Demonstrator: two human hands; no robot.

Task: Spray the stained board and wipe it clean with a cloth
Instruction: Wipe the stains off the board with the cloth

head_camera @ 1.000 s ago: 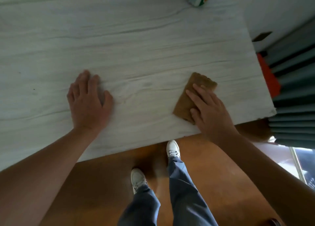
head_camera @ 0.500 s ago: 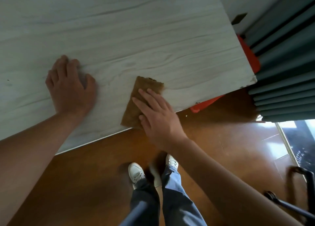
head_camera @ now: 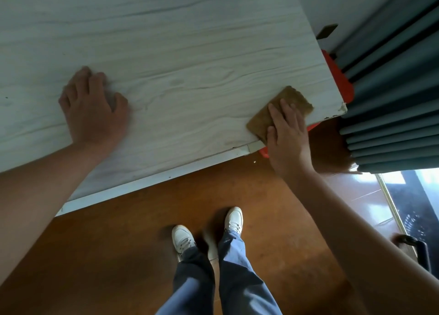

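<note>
The board (head_camera: 180,53) is a large pale wood-grain panel filling the upper half of the view. A brown cloth (head_camera: 288,100) lies flat on its near right corner. My right hand (head_camera: 286,134) presses down on the cloth with fingers stretched out, covering its near half. My left hand (head_camera: 93,110) rests palm down on the board's near left part, fingers spread, holding nothing. The spray bottle is out of view.
A red object (head_camera: 339,81) sticks out from under the board's right edge. Grey-blue curtains (head_camera: 392,89) hang just right of that corner. Below the near edge is brown floor (head_camera: 118,255) with my two feet. A dark chair part (head_camera: 418,245) sits low right.
My right hand has slid the cloth to the right along the near edge, from the middle to the board's right corner. My left hand has stayed planted. The view has shifted.
</note>
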